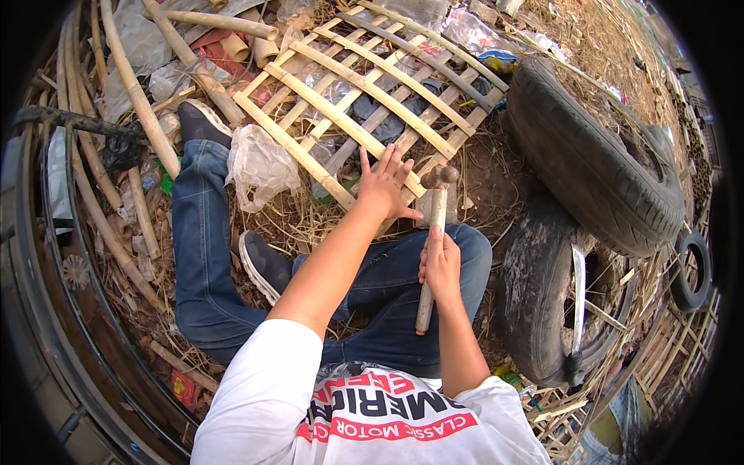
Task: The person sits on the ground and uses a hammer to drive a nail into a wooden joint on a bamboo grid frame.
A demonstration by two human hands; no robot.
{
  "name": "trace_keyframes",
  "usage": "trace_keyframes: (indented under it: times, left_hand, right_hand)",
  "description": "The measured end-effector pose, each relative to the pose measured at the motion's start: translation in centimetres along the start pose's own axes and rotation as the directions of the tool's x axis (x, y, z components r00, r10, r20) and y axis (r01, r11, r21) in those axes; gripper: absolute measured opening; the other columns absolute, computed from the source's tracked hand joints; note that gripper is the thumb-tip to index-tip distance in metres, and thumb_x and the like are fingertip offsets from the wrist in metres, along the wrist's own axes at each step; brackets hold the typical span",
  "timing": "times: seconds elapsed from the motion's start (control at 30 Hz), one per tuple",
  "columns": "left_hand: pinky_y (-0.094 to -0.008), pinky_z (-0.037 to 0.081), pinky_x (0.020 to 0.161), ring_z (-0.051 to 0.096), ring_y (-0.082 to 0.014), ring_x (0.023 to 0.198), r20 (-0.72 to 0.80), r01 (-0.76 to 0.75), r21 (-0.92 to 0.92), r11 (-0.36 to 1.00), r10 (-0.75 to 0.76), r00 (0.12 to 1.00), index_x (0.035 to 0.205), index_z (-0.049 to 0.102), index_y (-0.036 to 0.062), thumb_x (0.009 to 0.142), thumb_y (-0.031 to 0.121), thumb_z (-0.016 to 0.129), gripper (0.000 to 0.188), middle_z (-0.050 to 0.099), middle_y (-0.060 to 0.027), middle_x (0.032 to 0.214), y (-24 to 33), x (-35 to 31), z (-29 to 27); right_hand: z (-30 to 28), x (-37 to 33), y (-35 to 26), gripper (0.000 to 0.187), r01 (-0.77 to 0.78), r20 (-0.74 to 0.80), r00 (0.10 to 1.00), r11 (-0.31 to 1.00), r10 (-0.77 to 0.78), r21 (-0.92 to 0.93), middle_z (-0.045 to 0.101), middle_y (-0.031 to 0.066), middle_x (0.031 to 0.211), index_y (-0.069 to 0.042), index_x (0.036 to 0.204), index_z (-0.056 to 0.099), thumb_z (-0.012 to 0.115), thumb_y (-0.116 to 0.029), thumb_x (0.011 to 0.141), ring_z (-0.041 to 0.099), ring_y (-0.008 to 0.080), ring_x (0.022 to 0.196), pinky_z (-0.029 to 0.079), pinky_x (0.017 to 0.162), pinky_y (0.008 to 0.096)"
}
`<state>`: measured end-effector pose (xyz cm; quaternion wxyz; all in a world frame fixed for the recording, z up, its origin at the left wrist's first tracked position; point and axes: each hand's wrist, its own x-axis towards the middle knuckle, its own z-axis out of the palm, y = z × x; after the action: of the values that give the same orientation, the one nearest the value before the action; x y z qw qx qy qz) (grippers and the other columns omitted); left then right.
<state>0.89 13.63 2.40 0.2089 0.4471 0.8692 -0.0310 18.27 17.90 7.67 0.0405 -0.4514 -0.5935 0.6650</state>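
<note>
A lattice of split bamboo strips [364,81] lies in front of me on the littered ground, its near corner toward my knees. My left hand [380,186] rests on that near corner with its fingers spread over the strips; the palm side is hidden. In my right hand [440,263] is a hammer [437,208], gripped around its pale wooden handle. The dark rounded hammer head points away from me, just right of the lattice corner and my left fingertips. The lower end of the handle hangs over my leg.
Two worn tyres [589,163] lean together at the right, with a long blade [578,298] propped against the nearer one. Bamboo poles [133,81] and plastic bags [262,167] litter the left side. A black metal frame [46,310] curves along the left edge.
</note>
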Motion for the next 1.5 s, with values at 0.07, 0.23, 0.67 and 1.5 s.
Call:
trace_keyframes:
  times: [0.07, 0.23, 0.67, 1.5]
  left_hand:
    - [-0.0670, -0.006, 0.112, -0.004, -0.0251, 0.150, -0.011, -0.001, -0.009, 1.000, 0.001, 1.000, 0.155, 0.019, 0.0153, 0.062, 0.088, 0.055, 0.123, 0.006, -0.0115, 0.162, 0.0, 0.0, 0.2]
    - [-0.0683, -0.006, 0.112, -0.001, -0.0269, 0.150, -0.132, -0.050, -0.039, 0.998, 0.044, 0.990, 0.154, 0.022, 0.0144, 0.061, 0.088, 0.054, 0.123, 0.009, -0.0128, 0.162, -0.6, 0.7, 1.1]
    - [-0.0681, -0.007, 0.112, -0.002, -0.0259, 0.150, -0.020, -0.030, -0.016, 0.999, 0.030, 0.999, 0.154, 0.020, 0.0155, 0.065, 0.086, 0.054, 0.119, 0.009, -0.0113, 0.162, -0.1, -0.1, 0.4]
    - [-0.0701, -0.003, 0.112, 0.003, -0.0271, 0.150, -0.189, -0.085, -0.108, 0.990, 0.063, 0.980, 0.150, 0.027, 0.0147, 0.060, 0.084, 0.061, 0.119, 0.016, -0.0119, 0.160, -1.1, 0.3, 2.2]
  right_hand:
    - [-0.1, 0.2, 0.2, 0.047, 0.002, 0.000, 1.000, 1.000, -0.002, -0.009, 0.043, 0.0000, 0.057, -0.008, 0.077, 0.046, 0.040, -0.046, 0.103, 0.042, 0.0072, 0.039, 0.037, 0.033, 0.0229]
    - [0.0, -1.2, -0.9, 0.044, 0.084, -0.038, 0.996, 0.996, -0.083, 0.022, 0.043, 0.0000, 0.057, -0.007, 0.079, 0.046, 0.040, -0.043, 0.104, 0.041, 0.0072, 0.039, 0.036, 0.034, 0.0227]
    - [-0.4, -0.1, -0.2, 0.044, -0.022, -0.001, 1.000, 0.996, 0.022, -0.085, 0.044, -0.0004, 0.055, -0.007, 0.078, 0.047, 0.043, -0.043, 0.103, 0.042, 0.0082, 0.037, 0.036, 0.032, 0.0246]
    - [-0.4, -0.2, -0.5, 0.043, -0.014, -0.001, 1.000, 0.983, 0.014, -0.181, 0.045, -0.0006, 0.057, -0.007, 0.079, 0.048, 0.043, -0.043, 0.103, 0.043, 0.0077, 0.040, 0.036, 0.034, 0.0243]
